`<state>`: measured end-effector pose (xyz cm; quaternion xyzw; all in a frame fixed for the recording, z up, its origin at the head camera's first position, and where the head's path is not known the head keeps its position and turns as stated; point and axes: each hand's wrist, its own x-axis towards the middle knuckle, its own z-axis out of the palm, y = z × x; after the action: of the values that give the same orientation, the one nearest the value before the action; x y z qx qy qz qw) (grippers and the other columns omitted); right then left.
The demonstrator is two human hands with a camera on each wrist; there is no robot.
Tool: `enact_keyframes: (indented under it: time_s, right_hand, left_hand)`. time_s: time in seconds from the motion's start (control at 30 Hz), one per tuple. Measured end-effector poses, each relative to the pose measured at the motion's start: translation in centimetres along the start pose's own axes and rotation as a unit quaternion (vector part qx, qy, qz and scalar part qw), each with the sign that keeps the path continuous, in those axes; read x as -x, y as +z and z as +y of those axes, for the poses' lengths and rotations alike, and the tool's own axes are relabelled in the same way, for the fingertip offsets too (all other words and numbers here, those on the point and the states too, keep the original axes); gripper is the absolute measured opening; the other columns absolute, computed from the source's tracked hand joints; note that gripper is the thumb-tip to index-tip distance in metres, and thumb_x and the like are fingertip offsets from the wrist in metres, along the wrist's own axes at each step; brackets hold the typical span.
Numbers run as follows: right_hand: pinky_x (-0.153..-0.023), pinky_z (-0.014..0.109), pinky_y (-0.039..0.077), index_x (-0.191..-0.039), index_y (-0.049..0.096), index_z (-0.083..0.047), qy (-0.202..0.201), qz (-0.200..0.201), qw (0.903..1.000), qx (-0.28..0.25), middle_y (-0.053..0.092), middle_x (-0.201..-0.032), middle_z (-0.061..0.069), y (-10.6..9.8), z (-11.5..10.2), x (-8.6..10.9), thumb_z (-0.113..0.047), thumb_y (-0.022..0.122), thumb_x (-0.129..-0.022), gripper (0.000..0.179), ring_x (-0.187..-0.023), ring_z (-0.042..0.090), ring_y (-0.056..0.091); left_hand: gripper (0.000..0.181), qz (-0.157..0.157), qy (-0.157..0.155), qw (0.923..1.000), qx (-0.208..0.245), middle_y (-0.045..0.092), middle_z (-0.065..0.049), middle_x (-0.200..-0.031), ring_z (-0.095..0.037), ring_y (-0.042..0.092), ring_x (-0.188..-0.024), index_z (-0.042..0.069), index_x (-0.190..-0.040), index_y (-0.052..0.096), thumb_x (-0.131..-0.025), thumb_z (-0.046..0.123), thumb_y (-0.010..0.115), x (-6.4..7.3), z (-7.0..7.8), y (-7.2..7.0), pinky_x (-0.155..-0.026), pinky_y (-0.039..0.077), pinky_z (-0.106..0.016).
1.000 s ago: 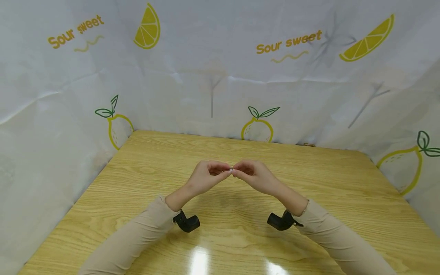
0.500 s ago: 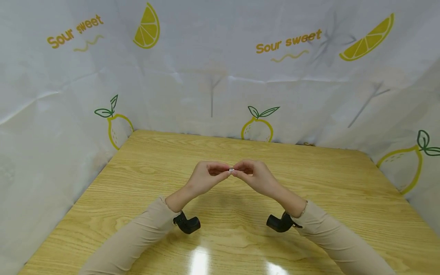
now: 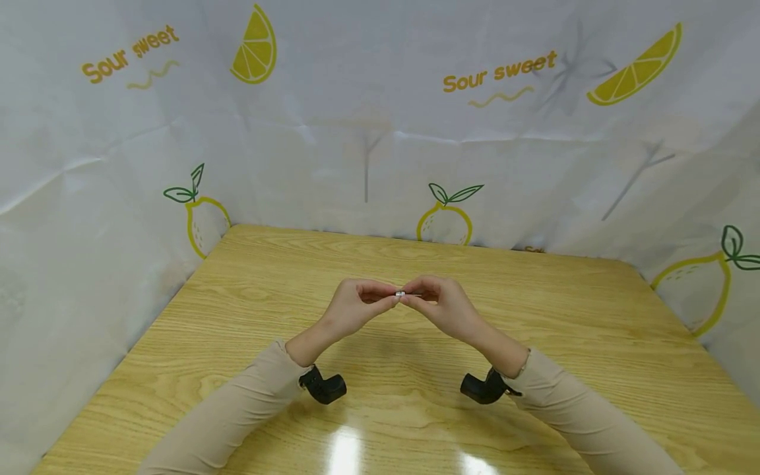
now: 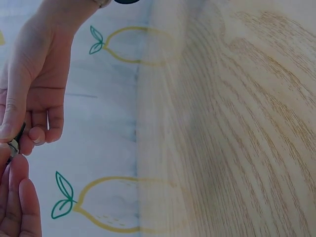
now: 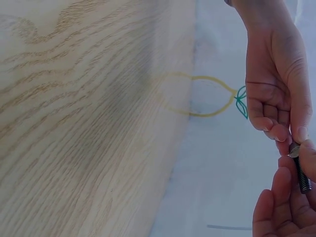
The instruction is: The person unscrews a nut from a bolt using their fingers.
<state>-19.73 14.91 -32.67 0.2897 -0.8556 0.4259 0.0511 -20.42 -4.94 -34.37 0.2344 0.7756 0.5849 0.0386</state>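
Both hands meet at the fingertips above the table's middle in the head view. Between them lies a small dark threaded bolt (image 5: 303,175) with a bright metal end piece (image 5: 295,149); whether that piece is a head or a nut I cannot tell. My left hand (image 3: 351,309) pinches the bright end between thumb and fingers. My right hand (image 3: 450,310) pinches the bolt beside it, and the threaded shank points toward the right palm. In the left wrist view the bolt (image 4: 21,132) shows only partly, at the left edge, largely covered by fingers.
A wooden table (image 3: 380,422) extends under both forearms. White cloth (image 3: 332,165) printed with lemons hangs behind it and along its sides. Black camera mounts (image 3: 323,388) sit under both wrists.
The hands stay almost in place. More of the bright piece shows between the fingertips, and a dark length of shank has come into sight behind the right fingertips. The right forearm shifted slightly.
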Motion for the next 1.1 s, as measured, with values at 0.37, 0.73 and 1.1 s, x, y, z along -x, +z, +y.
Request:
enact_keyframes:
  time_s: [0.37, 0.73, 1.1]
  right_hand:
    - [-0.082, 0.031, 0.055, -0.103, 0.065, -0.004, 0.011, 0.006, 0.9995, -0.031, 0.068, -0.099, 0.01, 0.19, -0.01, 0.19, -0.011, 0.069, -0.084, 0.02, -0.091, 0.018, 0.066]
    - [-0.077, 0.033, 0.055, -0.1, 0.068, -0.004, 0.048, -0.05, 0.9976, -0.003, 0.071, -0.09, 0.012, -0.31, 0.06, -0.06, -0.021, 0.054, -0.096, 0.023, -0.088, 0.026, 0.066]
    - [-0.08, 0.036, 0.055, -0.107, 0.065, -0.002, 0.049, -0.066, 0.9964, -0.021, 0.069, -0.099, 0.014, -0.41, 0.18, -0.17, -0.021, 0.054, -0.096, 0.024, -0.092, 0.027, 0.065]
  left_hand:
    - [0.024, -0.004, 0.004, 0.9999, 0.012, 0.07, -0.017, -0.106, -0.021, 0.069, -0.089, 0.003, -0.108, 0.07, -0.088, 0.015, 0.065, -0.04, -0.35, -0.11, -0.077, 0.056, -0.027]
    - [0.024, 0.001, 0.01, 0.9999, 0.003, 0.07, -0.018, -0.105, -0.029, 0.068, -0.09, 0.002, -0.108, 0.07, -0.088, 0.014, 0.065, -0.06, -0.37, 0.06, -0.074, 0.056, -0.025]
    - [0.025, -0.001, 0.013, 0.9999, 0.009, 0.069, -0.018, -0.106, -0.031, 0.067, -0.092, 0.001, -0.109, 0.069, -0.088, 0.014, 0.065, -0.07, -0.37, 0.07, -0.074, 0.056, -0.025]
